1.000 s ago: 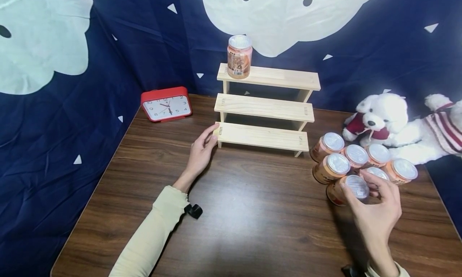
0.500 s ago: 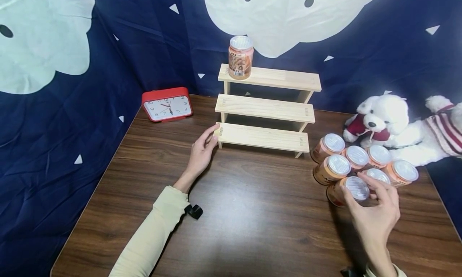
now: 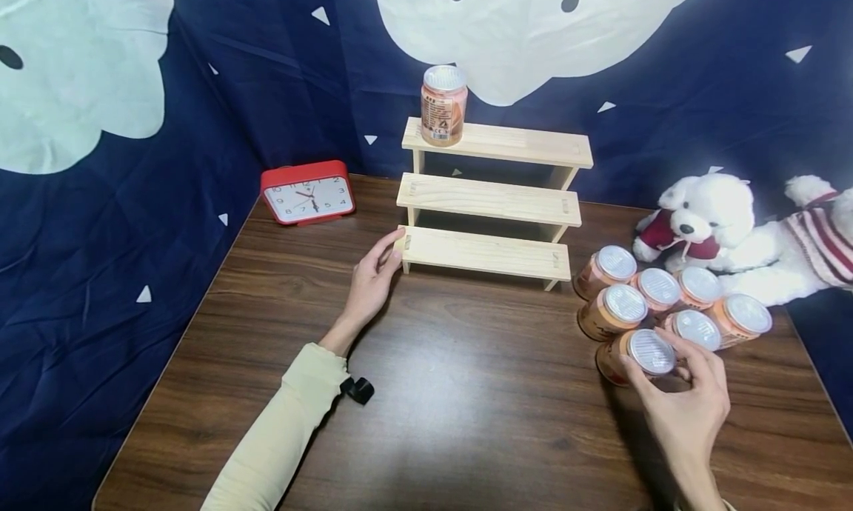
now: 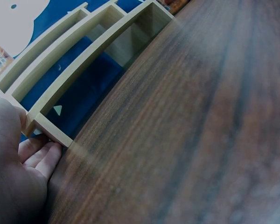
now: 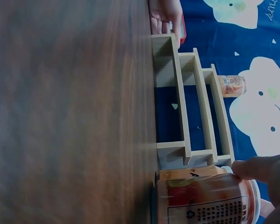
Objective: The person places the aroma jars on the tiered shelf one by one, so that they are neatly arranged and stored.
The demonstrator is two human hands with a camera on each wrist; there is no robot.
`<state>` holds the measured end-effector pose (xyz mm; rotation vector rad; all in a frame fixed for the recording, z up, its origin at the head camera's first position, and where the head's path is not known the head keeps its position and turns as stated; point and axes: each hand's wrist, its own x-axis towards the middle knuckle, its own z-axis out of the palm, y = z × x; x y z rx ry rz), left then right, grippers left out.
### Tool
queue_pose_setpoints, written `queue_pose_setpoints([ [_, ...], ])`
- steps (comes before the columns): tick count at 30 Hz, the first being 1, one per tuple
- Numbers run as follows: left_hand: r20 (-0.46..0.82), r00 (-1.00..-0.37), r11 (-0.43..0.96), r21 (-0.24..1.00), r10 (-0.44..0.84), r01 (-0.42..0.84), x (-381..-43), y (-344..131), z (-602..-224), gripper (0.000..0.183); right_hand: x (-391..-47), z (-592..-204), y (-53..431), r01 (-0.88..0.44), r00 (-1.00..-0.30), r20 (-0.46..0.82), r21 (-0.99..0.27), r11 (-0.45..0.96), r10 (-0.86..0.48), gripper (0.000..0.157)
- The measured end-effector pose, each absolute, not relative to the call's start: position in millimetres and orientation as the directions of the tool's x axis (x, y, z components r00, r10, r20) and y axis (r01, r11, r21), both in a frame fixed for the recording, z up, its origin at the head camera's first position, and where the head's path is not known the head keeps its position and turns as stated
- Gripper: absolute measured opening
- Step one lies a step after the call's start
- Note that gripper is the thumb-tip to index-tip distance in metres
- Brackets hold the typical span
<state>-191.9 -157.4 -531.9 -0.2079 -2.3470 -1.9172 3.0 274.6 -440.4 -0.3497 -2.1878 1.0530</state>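
Note:
A three-step wooden display stand (image 3: 486,253) stands at the back of the table. My left hand (image 3: 369,280) holds the left end of its lowest step; in the left wrist view the thumb lies over the board (image 4: 67,77), with fingers bent by its leg. At the right, my right hand (image 3: 689,415) grips the nearest jar (image 3: 651,352) around its clear ribbed lid, thumb on the left and fingers on the far side. That jar is upright, with an orange printed label (image 5: 207,205). Another such jar (image 3: 443,105) sits on the top step's left end.
Several more lidded jars (image 3: 624,304) cluster just behind the gripped one, right of the stand. White plush dogs (image 3: 716,207) lie behind them. A red alarm clock (image 3: 308,192) stands at the table's (image 3: 426,407) back left. Dark blue patterned cloth (image 3: 300,89) hangs behind.
My right hand and the gripped jar have shifted slightly left and towards me, opening a small gap to the jars behind. The left hand stays on the stand.

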Motion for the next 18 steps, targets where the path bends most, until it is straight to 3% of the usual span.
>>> queue_pose_setpoints([
  [12,0.131,-0.99,0.145,0.98,0.059,0.139,-197.4,-160.8,-542.2,0.041,11.3,-448.8,278.4,0.005,-0.765,0.389,-0.792,0.61,0.512,0.08],
  [18,0.149,-0.987,0.144,0.977,0.064,0.156,-196.9,-161.3,-543.1,0.041,11.3,-449.1,278.5,0.036,-0.764,0.368,-0.795,0.605,0.529,0.081],
])
